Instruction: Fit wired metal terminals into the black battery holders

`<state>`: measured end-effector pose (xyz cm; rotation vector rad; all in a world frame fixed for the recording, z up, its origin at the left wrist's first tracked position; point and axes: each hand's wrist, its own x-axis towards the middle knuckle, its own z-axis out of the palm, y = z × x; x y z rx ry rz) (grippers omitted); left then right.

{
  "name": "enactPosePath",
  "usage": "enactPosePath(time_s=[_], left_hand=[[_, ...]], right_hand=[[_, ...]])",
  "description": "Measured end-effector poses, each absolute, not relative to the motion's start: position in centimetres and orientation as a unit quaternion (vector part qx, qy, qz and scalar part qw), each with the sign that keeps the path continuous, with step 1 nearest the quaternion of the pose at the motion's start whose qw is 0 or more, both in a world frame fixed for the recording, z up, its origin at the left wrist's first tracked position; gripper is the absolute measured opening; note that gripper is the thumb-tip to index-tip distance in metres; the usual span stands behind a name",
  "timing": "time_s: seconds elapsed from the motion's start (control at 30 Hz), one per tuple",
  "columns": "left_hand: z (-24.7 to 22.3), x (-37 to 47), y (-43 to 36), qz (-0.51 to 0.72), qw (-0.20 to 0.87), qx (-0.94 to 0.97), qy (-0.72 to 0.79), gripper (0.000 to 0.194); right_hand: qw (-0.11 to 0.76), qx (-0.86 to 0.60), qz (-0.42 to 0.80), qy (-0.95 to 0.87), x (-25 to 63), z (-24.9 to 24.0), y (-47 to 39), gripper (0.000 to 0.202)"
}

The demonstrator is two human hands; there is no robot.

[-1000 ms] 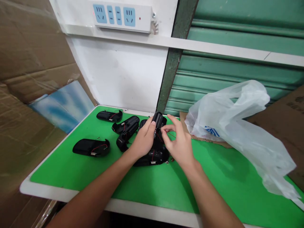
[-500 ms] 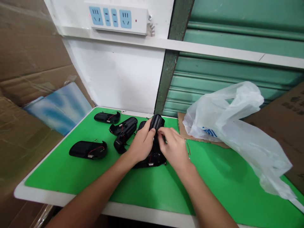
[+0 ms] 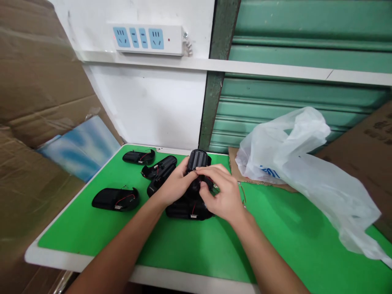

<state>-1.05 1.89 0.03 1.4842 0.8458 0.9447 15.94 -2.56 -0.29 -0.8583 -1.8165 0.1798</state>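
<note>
Crowding black housings around hands curled closed on one black casing.

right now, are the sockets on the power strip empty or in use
Empty: every blue socket on the power strip is bare, with no plug in.

Bench: bare green strip along front edge, passable beneath the forearms; second opening, right of the right hand, bounded behind by plastic bag. Obstacles: black casings, clustered centrally, others leftward; white wall behind.
</note>
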Motion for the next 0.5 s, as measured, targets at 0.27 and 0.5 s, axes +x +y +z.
enactPosePath(time_s=[0.27,0.5], left_hand=[[0.6,-1.4,1.6,0.36,0.596,0.657,0.289,0.057],[0.8,-2.0,1.3,0.335,0.509,0.74,0.284,0.067]], right_hand=[[0.621,-0.427,0.307,-0.581,18.2,-0.1,-1.4,0.052],[0.463,-0.389,0.445,-0.661,17.5,0.5,-2.0,0.086]])
